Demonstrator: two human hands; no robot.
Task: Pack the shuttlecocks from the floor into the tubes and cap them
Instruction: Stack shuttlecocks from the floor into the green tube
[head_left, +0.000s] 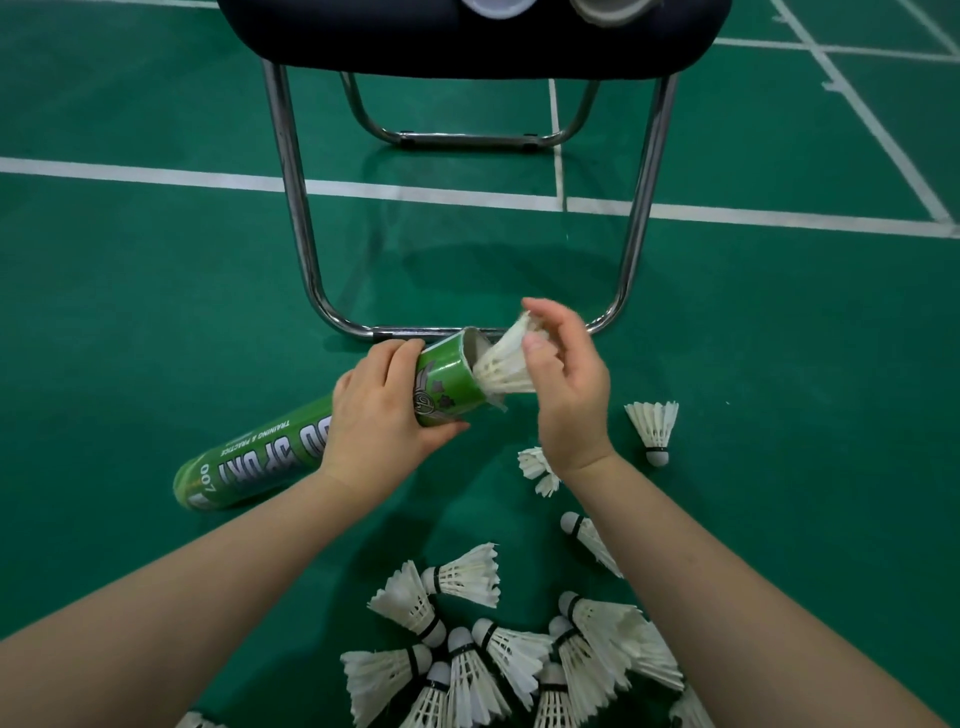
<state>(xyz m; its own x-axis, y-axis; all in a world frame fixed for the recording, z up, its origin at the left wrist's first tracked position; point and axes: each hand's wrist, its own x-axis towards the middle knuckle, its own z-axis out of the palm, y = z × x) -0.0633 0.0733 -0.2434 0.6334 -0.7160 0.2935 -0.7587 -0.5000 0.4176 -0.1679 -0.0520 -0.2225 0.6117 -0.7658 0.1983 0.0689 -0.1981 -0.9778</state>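
A green shuttlecock tube (260, 457) is held tilted over the floor, its open mouth pointing up and to the right. My left hand (384, 410) grips it near the mouth. My right hand (566, 384) pinches the feathers of a white shuttlecock (501, 364) whose cork end is inside the tube's mouth. A pile of several white shuttlecocks (498, 654) lies on the floor below my arms. One shuttlecock (653, 428) stands alone to the right, and another (537, 467) peeks out beside my right wrist. No cap is visible.
A chair with chrome legs (306, 218) and a dark seat (467, 36) stands just behind the tube; its floor bar (410, 330) runs close to the tube's mouth. The green court floor has white lines (156, 176).
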